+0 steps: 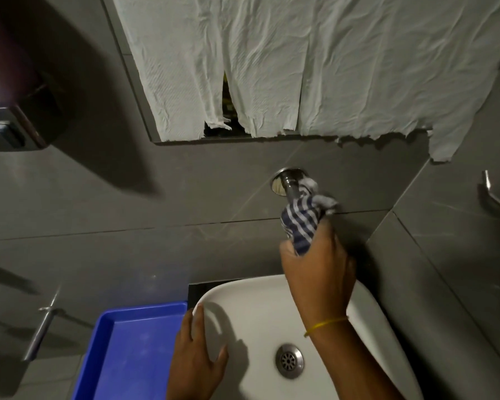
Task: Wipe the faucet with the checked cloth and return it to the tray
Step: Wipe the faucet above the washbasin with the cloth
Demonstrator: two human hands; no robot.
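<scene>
left hand [198, 350] lies nearest the camera, open and flat, fingers spread over the left rim of a white oval sink [260, 313]. a round metal drain [289, 360] sits in the bottom of the basin. just left of the sink, touching its side, is a blue tray [119, 356], and nothing can be seen lying in the part that shows.

right hand [319, 261] reaches up over the basin, a thin yellow band [325, 324] around the wrist. it is closed around the checked cloth [300, 223], a blue and white fabric bunched around a chrome faucet [290, 187] that juts from the grey tiled wall [156, 197]. the cloth covers most of the spout, so only the pipe's upper end and its round wall plate show above it.

higher up, crumpled white paper sheets [329, 59] hang over a recessed panel, their lower edge torn. a dark dispenser [15, 96] is fixed to the wall at far left, and a metal bar [42, 330] sits low on that side.
</scene>
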